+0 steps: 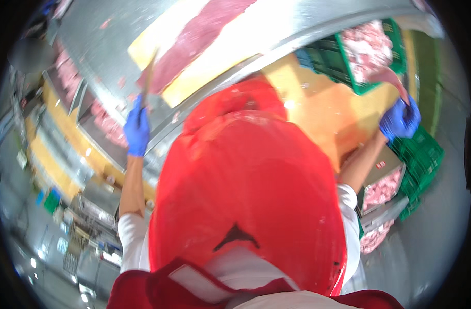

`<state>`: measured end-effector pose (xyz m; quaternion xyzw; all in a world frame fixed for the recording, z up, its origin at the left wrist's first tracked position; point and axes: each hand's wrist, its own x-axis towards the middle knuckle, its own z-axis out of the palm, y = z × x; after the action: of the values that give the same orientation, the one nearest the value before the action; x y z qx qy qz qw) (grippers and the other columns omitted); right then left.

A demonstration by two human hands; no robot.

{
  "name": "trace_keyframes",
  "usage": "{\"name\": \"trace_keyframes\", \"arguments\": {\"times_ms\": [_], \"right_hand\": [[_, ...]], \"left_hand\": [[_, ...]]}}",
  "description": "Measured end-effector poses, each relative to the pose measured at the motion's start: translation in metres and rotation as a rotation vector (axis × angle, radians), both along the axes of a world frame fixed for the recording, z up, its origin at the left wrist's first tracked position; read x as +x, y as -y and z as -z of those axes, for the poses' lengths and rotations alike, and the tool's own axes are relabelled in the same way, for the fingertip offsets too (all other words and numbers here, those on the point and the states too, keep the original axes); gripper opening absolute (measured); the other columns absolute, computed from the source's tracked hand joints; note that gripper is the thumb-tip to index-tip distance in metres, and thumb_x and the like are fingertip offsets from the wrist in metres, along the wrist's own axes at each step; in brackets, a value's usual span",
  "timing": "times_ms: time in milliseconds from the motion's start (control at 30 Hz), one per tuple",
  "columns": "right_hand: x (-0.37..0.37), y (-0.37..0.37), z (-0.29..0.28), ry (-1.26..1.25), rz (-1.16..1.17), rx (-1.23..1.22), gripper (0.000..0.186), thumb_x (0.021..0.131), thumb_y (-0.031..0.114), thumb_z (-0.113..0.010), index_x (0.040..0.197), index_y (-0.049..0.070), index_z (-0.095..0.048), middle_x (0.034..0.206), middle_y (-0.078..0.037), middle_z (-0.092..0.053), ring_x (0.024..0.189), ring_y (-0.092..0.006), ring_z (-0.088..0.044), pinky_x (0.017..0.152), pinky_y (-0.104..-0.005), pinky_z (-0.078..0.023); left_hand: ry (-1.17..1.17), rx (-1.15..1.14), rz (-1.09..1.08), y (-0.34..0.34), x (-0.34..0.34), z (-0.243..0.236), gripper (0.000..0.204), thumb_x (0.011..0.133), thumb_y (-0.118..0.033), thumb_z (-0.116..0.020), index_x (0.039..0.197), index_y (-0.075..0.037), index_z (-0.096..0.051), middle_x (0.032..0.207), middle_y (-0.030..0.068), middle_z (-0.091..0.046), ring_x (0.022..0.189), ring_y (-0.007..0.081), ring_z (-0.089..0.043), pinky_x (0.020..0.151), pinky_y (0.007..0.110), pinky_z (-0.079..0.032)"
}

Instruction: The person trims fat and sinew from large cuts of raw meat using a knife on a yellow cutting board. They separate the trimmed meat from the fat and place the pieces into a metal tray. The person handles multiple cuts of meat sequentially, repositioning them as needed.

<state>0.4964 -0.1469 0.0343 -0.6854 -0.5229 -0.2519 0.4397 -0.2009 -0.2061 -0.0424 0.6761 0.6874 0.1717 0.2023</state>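
Trouble spot number one, imo, is the knife [149, 80]. The left hand [137, 131] has its fingers wrapped round the handle, and the blade points to the far side, right by the left end of the long meat slab [194, 44], which lies across a pale board [194, 85] on the counter [106, 41]. Can't tell if the edge is touching the meat, the blade's too blurry. If the person's attention is over on the right, that blade could nick the slab where nobody wants a cut, or skid if the glove is greasy.

Meanwhile the right hand [400, 119] is way out to the right, pinching one end of a meat strip [387, 76]. The other end hangs around the near side of the green crate [351, 72], with pale trimmings [367, 44] inside. Can't tell if it's touching the rim. Wet meat plus a smooth glove = slippery, so a weak pinch could drop it outside the crate, onto the orange floor [302, 103]. Arms spread that wide can't help aim much either. Those trimmings look piled pretty high too, so a sloppy landing might slide off.
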Motion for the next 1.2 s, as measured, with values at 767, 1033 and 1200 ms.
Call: {"name": "trace_keyframes", "arguments": {"times_ms": [767,1033,1200], "right_hand": [[-0.366,-0.124,0.093,-0.333,-1.363,-1.664,0.034,0.088,0.034,-0.068,0.105,0.006,-0.074,0.088,-0.014,-0.072,0.078,-0.0243,-0.069,0.077,-0.0351,-0.054],[-0.478,-0.194,0.164,0.289,-1.433,-1.119,0.058,0.082,0.047,-0.072,0.130,0.014,-0.066,0.122,-0.015,-0.066,0.114,-0.0337,-0.061,0.104,-0.0446,-0.046],[-0.450,-0.202,0.165,0.308,-1.417,-1.101,0.077,0.080,0.065,-0.070,0.139,0.017,-0.061,0.141,-0.014,-0.058,0.134,-0.0296,-0.051,0.119,-0.0481,-0.028]], "left_hand": [[0.903,0.004,-0.860,0.034,0.050,0.009,0.056,0.103,-0.014,-0.056,0.155,-0.005,-0.038,0.086,0.0045,-0.064,0.061,0.0073,-0.054,0.054,0.024,-0.046],[1.135,-0.308,-0.775,0.019,0.061,-0.046,0.059,0.099,-0.008,-0.052,0.156,-0.007,-0.036,0.084,0.0059,-0.062,0.053,0.0101,-0.055,0.047,0.026,-0.049],[1.058,-0.317,-0.841,0.022,0.096,-0.038,0.059,0.099,-0.006,-0.051,0.156,-0.009,-0.039,0.084,0.0070,-0.062,0.052,0.0100,-0.055,0.049,0.027,-0.049]]}}
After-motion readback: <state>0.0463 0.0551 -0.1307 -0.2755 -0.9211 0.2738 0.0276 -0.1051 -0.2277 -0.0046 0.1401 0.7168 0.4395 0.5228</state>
